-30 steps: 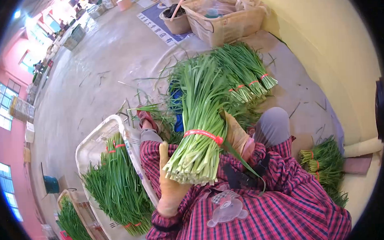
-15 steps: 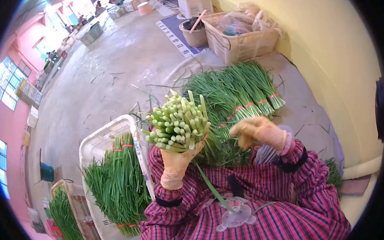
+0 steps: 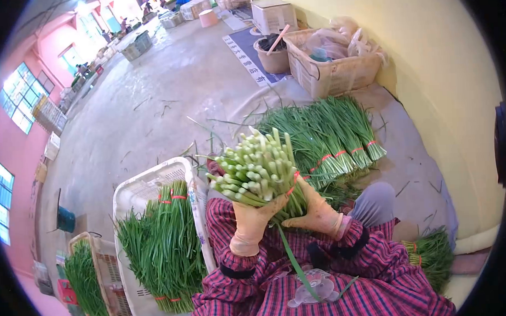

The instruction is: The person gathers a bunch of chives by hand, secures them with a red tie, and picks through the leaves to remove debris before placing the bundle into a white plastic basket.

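A thick bunch of garlic chives is held up before my chest, its pale cut ends facing the camera and a red band at its right side. My left hand, in a pale orange glove, is wrapped round it from below and the left. In a matching glove, my right hand grips the same bunch from the right, just under the band. One long loose leaf hangs from the bunch over my checked clothing. Part of the bunch's leafy end is hidden behind my hands.
Several red-banded chive bundles lie on the ground sheet ahead. At left stand a white crate and another crate, both holding bundles. A bucket and a basket of plastic bags stand by the yellow wall.
My right hand has come in from the right and closed on the bunch beside my left hand. The view has shifted, so the surroundings appear a little further right and lower.
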Demonstrator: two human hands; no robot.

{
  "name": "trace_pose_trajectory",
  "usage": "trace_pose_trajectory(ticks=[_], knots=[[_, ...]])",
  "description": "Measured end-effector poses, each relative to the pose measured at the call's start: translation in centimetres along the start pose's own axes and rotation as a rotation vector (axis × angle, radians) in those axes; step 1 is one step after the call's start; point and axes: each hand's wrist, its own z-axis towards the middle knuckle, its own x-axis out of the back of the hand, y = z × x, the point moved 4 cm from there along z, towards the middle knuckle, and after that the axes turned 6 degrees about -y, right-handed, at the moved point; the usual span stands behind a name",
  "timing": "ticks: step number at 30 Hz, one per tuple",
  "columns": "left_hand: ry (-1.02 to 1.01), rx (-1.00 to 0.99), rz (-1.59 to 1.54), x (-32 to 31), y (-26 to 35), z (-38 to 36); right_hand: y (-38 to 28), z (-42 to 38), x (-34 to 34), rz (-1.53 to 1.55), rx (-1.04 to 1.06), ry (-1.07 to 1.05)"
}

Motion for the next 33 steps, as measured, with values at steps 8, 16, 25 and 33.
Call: trace_pose_trajectory(ticks=[8,16,25,33], knots=[[0.004,0.011,-0.113,-2.6,-0.7,-0.1,-3.1,-0.4,-0.2,0.104,0.1,0.255],[-0.002,-0.057,-0.15,-2.4,0.4,-0.2,4.8,-3.3,1.6,0.153,-0.131,0.007],[-0.025,-0.171,0.085,-2.9,-1.7,-1.0,-16.4,1.3,9.7,-0.195,0.377,0.268],[-0.051,-0.234,0.024,-3.9,-1.0,-1.6,-18.5,2.3,9.0,-0.809,0.344,0.062]])
